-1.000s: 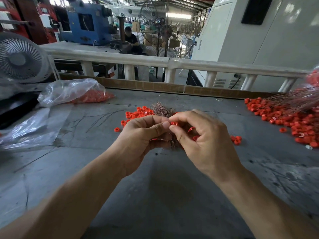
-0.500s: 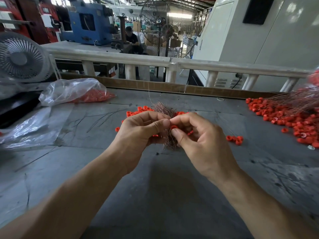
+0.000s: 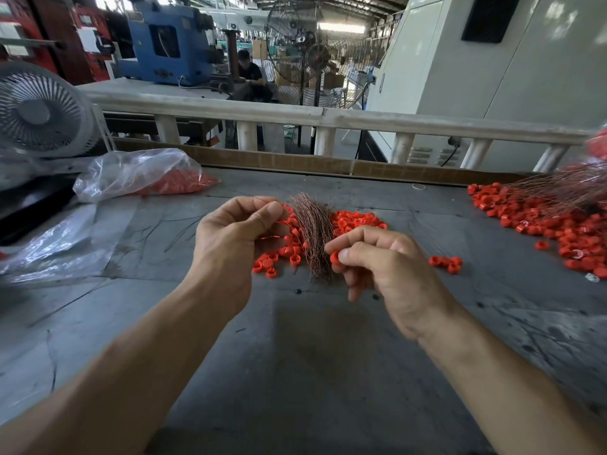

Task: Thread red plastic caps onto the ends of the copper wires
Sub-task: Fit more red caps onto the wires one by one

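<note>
Head view: the left hand (image 3: 236,234) is curled, thumb against forefinger, pinching a single thin copper wire (image 3: 277,223) that runs toward the loose red caps (image 3: 354,220) heaped near the middle of the table (image 3: 295,372). The right hand (image 3: 391,270) pinches one red cap (image 3: 334,257) between thumb and forefinger, just beside the bundle of copper wires (image 3: 312,231) that lies across the heap. Cap and pinched wire are apart; whether the wire's end is free or already capped cannot be told.

Finished pieces, wires bearing caps (image 3: 558,205), lie toward the right edge of the table. A plastic bag (image 3: 138,174) of further caps sits near the far left corner, beside a fan (image 3: 39,110).

Risks, as judged:
- The wire is fine and springy. If held far from its tip, the end may wander and miss the cap's hole.
- The cap is small and smooth and may slip from the pinch. It would then drop among the loose caps, costing only time.
- The right hand works against the bundle, so a stray strand could snag the fingers and drag the bundle off the heap.
- Pushing hard on a misaligned wire is likely to kink it.
</note>
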The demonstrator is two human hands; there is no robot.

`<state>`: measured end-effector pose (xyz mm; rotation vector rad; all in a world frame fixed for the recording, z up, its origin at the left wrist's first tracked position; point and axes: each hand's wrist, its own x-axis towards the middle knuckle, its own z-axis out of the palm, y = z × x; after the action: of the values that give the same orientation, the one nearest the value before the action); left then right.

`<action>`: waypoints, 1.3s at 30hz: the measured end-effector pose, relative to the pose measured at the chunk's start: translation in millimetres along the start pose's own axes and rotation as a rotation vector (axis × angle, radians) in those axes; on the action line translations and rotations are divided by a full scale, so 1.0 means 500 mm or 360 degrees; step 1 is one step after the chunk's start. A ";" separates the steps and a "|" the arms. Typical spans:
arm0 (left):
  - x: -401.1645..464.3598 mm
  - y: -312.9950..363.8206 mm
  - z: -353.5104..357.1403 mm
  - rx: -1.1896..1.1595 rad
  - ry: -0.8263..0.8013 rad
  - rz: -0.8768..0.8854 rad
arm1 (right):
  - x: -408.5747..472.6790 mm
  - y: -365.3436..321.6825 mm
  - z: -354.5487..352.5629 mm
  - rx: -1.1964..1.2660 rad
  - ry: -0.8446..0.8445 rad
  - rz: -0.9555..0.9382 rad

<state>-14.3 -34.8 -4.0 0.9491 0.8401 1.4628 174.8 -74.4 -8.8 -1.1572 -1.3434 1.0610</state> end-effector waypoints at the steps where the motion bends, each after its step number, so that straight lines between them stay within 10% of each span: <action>1: 0.000 0.000 0.000 0.0000 0.0025 -0.0003 | -0.001 -0.001 0.000 -0.0045 0.0018 -0.0021; 7: 0.009 0.007 -0.016 0.0292 0.0145 -0.0034 | -0.008 -0.010 -0.022 -0.0912 0.0229 -0.0401; 15: 0.012 0.018 -0.022 0.0581 0.0107 0.0070 | 0.006 -0.011 -0.052 -0.1135 0.0400 -0.0486; 24: 0.033 0.005 -0.043 0.1114 0.0231 0.0200 | 0.053 0.032 -0.219 -0.1323 0.1155 0.0100; 39: 0.038 -0.004 -0.059 0.1977 0.0148 0.0249 | 0.058 0.054 -0.244 -0.1459 0.1014 0.0486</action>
<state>-40.7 -15.4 -16.0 1.8697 1.8428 1.0124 298.2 -41.5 -20.5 -2.1971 -1.1405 0.1475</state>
